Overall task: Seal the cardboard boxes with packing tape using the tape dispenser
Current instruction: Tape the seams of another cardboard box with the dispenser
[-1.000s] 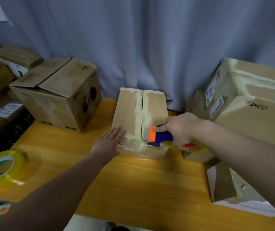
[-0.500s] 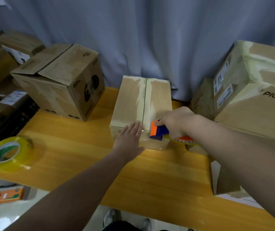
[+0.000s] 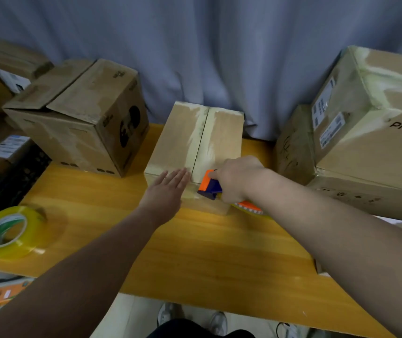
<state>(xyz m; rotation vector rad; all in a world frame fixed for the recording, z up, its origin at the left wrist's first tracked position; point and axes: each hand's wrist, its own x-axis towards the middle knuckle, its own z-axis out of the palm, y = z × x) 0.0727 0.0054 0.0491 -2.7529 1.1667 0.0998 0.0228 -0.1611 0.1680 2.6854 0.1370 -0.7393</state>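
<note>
One flat left grip (image 3: 166, 191) steadies box (image 3: 178, 137); right grip (image 3: 237, 178) clasps dispenser (image 3: 209, 186), best drawn straight along seam (image 3: 201, 140), pressing firmly.

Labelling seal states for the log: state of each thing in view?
Narrow tan cardboard box, flaps shut, pale tape along seam.
Orange-and-blue tape dispenser, gripped, at box's near edge.
Left hand, flat on box's near edge.
Right hand, grips dispenser.
Brown cardboard box at left, top flap lifted.
Large PICO-printed box, taped shut.
Yellow tape roll, lying flat, untouched.

Grey curtain (image 3: 219, 45) behind yellow table (image 3: 219, 252); shoes (image 3: 218, 323) below near edge.
</note>
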